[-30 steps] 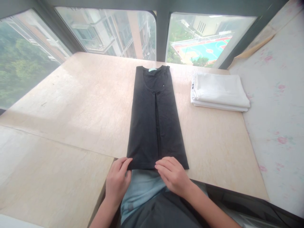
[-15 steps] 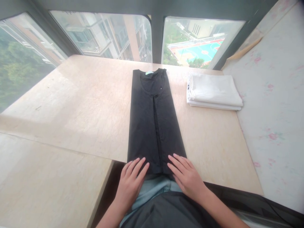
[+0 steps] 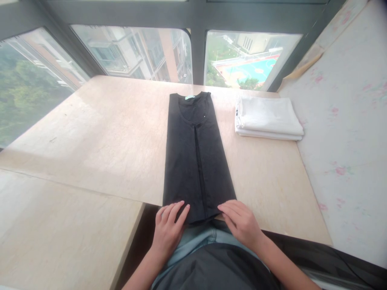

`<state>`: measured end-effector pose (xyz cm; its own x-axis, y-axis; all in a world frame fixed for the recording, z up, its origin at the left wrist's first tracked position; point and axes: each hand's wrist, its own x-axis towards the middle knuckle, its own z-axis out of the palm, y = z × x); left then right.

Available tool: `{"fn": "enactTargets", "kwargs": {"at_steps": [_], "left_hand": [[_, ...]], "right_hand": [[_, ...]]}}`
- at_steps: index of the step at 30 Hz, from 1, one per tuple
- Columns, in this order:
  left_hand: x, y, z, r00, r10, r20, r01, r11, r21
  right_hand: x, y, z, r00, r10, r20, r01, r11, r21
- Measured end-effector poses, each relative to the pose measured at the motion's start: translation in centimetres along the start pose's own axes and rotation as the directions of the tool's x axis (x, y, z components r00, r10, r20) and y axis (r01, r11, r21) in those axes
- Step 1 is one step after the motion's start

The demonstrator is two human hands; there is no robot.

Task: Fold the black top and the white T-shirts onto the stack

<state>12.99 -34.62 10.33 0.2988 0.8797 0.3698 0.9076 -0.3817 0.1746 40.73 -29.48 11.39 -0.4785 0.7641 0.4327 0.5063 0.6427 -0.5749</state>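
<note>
Your black garment [image 3: 183, 165] lies lengthwise on the pale ledge [image 3: 105, 141], neckline and light label [image 3: 190, 97] toward the windows [image 3: 242, 60], hem toward you at the ledge's near edge, above your blue jeans [image 3: 196, 237]. A second ago your right hand [image 3: 242, 221] was at the middle of the hem and your left hand [image 3: 169, 227] was at the left corner; half a second ago both lay over the cloth with fingers spread. Now your right hand has drawn its fingers together near the right corner and pinches the hem between thumb and fingertips. There the edge, fairly straight before, lifts slightly, and a bit of ledge shows beneath it. Your left hand keeps its fingers spread over the near left part, much as half a second ago; its thumb is hidden, so I cannot tell whether it grips the hem from below. The neck end has stayed put, and the long gap down the front still runs toward you. The folded white cloths [image 3: 267, 117] remain on the right, near the flowered wall [image 3: 347, 137], untouched.
</note>
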Motion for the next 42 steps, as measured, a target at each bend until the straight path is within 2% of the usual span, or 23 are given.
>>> {"fn": "enactTargets", "kwargs": {"at_steps": [5, 9, 15, 19, 21, 23, 25, 27, 29, 32, 35, 37, 40, 42], "left_hand": [[0.1, 0.6, 0.1, 0.999, -0.044, 0.008, 0.044, 0.999, 0.032], [0.8, 0.0, -0.8, 0.999, 0.013, -0.029, -0.014, 0.999, -0.030], [0.8, -1.9, -2.3, 0.993, 0.106, -0.048, -0.112, 0.981, -0.156], [0.5, -2.3, -3.3, 0.984, 0.180, 0.002, -0.176, 0.963, -0.205], [0.9, -2.0, -4.3, 0.984, 0.166, 0.072, -0.141, 0.954, -0.263], [1.6, -1.5, -5.9, 0.970, 0.136, 0.200, -0.051, 0.923, -0.382], [2.5, -1.1, -7.9, 0.930, 0.123, 0.345, 0.073, 0.860, -0.505], [3.6, -1.1, -9.7, 0.898, 0.120, 0.424, 0.159, 0.809, -0.565], [5.1, -1.6, -11.1, 0.902, 0.105, 0.420, 0.173, 0.802, -0.572], [8.4, -3.6, -11.9, 0.933, 0.046, 0.358, 0.183, 0.794, -0.580], [13.5, -7.0, -10.7, 0.949, -0.071, 0.307, 0.252, 0.755, -0.605], [17.4, -9.6, -8.5, 0.941, -0.199, 0.275, 0.331, 0.723, -0.606], [22.2, -13.5, -3.6, 0.897, -0.364, 0.251, 0.436, 0.636, -0.637], [23.8, -15.6, -0.2, 0.847, -0.465, 0.257, 0.511, 0.584, -0.631]], "right_hand": [[0.8, 0.1, 0.0, 0.997, 0.071, 0.018, -0.072, 0.996, 0.060], [0.8, 0.4, -0.3, 0.996, 0.082, 0.023, -0.083, 0.995, 0.056], [0.5, 1.4, -1.2, 0.987, -0.074, 0.142, 0.072, 0.997, 0.016], [0.0, 1.7, -1.9, 0.982, -0.073, 0.175, 0.071, 0.997, 0.017], [-0.3, 1.3, -2.6, 0.976, -0.051, 0.211, 0.046, 0.999, 0.028], [-0.5, 0.6, -3.7, 0.963, -0.028, 0.266, 0.014, 0.998, 0.055], [-0.5, -0.4, -5.2, 0.943, -0.004, 0.333, -0.031, 0.994, 0.102], [-0.1, -1.4, -6.9, 0.922, 0.009, 0.388, -0.077, 0.984, 0.158], [1.0, -1.9, -8.5, 0.925, 0.018, 0.380, -0.103, 0.974, 0.203], [4.3, -1.1, -10.1, 0.965, 0.038, 0.260, -0.098, 0.970, 0.223], [9.9, 2.1, -9.8, 0.985, 0.106, 0.134, -0.132, 0.970, 0.203], [14.3, 5.3, -8.4, 0.971, 0.227, 0.069, -0.236, 0.950, 0.205], [20.0, 10.5, -5.0, 0.918, 0.392, 0.055, -0.394, 0.888, 0.238], [22.1, 13.4, -2.5, 0.831, 0.551, 0.074, -0.550, 0.795, 0.255]]}}
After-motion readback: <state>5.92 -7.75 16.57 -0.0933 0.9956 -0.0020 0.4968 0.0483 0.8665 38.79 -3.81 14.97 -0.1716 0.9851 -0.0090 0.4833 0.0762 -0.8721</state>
